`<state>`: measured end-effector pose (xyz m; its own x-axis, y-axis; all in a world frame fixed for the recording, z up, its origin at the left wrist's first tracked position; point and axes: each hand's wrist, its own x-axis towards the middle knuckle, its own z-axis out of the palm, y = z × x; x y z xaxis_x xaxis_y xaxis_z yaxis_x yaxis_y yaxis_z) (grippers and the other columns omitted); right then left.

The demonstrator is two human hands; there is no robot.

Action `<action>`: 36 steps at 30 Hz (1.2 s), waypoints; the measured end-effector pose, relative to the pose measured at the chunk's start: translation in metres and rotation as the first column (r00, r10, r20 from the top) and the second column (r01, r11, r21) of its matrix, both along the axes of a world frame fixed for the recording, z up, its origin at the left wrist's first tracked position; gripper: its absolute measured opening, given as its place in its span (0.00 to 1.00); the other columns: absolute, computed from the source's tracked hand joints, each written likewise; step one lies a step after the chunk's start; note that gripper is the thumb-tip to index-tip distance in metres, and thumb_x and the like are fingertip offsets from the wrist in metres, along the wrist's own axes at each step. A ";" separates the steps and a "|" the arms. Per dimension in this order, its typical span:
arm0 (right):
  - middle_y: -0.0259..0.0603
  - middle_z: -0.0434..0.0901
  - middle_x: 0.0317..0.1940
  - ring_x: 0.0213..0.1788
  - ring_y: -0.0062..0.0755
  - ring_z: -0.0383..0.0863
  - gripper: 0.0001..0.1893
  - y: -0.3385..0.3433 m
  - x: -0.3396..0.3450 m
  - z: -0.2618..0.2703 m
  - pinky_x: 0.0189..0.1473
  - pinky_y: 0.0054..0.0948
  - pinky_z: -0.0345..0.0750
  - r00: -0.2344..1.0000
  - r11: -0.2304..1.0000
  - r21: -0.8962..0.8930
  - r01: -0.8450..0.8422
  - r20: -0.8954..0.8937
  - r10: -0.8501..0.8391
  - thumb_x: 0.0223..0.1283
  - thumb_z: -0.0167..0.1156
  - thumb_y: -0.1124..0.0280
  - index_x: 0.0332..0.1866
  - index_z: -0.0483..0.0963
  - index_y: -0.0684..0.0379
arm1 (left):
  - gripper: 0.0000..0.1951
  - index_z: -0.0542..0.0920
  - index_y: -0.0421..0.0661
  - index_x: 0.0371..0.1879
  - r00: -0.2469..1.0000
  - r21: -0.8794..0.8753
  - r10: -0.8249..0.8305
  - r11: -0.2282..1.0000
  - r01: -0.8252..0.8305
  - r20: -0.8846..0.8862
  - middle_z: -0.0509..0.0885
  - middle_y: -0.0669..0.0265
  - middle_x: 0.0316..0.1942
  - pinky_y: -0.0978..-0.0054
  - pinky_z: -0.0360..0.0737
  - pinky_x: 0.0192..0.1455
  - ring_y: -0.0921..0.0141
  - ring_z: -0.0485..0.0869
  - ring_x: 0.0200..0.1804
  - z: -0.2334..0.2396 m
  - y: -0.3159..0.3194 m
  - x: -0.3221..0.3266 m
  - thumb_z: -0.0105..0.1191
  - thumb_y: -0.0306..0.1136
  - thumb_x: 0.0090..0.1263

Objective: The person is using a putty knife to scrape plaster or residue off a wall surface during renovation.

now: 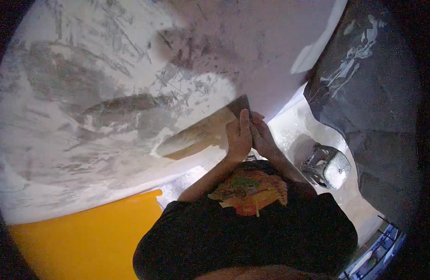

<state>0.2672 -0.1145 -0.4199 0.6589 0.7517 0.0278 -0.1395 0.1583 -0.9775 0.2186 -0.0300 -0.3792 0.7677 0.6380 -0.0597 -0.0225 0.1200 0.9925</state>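
My left hand (239,134) and my right hand (264,136) are close together near the middle of the view. Between them they hold a thin dark flat plate (240,105), its kind unclear. The left thumb points up along its face; the right fingers lie at its right edge. The plate's upper end is at or very near a large pale wall-like surface (131,70) with grey smears and scrapes. Some fingers are hidden behind the plate and by the hands' overlap.
To the right, a round lamp-like object with a textured bright face (337,171) lies on pale sheeting (299,119). Beyond it is a dark grey surface (379,140) with pale streaks. An orange panel (96,241) fills the lower left. A blue tray-like thing (372,257) holds items at lower right.
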 end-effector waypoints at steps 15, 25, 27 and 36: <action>0.34 0.77 0.30 0.30 0.23 0.76 0.24 0.005 -0.036 -0.040 0.32 0.29 0.74 0.986 0.973 -0.159 -0.165 -0.050 0.159 0.67 0.53 0.45 0.50 0.71 0.59 | 0.20 0.78 0.41 0.54 0.920 -0.013 -0.349 0.934 0.357 0.181 0.83 0.62 0.43 0.68 0.79 0.49 0.69 0.82 0.44 -0.008 0.053 -0.074 0.50 0.45 0.75; 0.28 0.73 0.24 0.22 0.15 0.64 0.35 0.053 -0.117 0.037 0.23 0.19 0.60 0.920 0.926 -0.184 -0.328 0.162 0.358 0.69 0.44 0.38 0.56 0.72 0.66 | 0.17 0.81 0.43 0.51 0.959 0.334 -0.264 0.917 0.217 0.102 0.83 0.60 0.51 0.64 0.74 0.60 0.64 0.80 0.54 0.057 0.099 -0.205 0.59 0.41 0.69; 0.32 0.75 0.29 0.25 0.17 0.67 0.35 0.079 -0.143 0.059 0.26 0.21 0.63 0.885 0.923 -0.184 -0.337 0.274 0.377 0.70 0.43 0.39 0.59 0.71 0.66 | 0.17 0.81 0.43 0.49 0.966 0.441 -0.230 0.884 0.156 0.120 0.83 0.61 0.49 0.64 0.75 0.59 0.63 0.81 0.52 0.064 0.111 -0.229 0.60 0.41 0.68; 0.53 0.78 0.46 0.49 0.47 0.78 0.08 0.135 -0.257 0.065 0.57 0.41 0.71 0.839 0.936 0.060 -0.346 0.467 0.280 0.67 0.55 0.69 0.43 0.75 0.62 | 0.21 0.78 0.38 0.54 0.974 0.375 -0.085 0.927 0.001 0.208 0.83 0.57 0.48 0.69 0.79 0.54 0.68 0.83 0.47 0.086 0.164 -0.332 0.61 0.38 0.68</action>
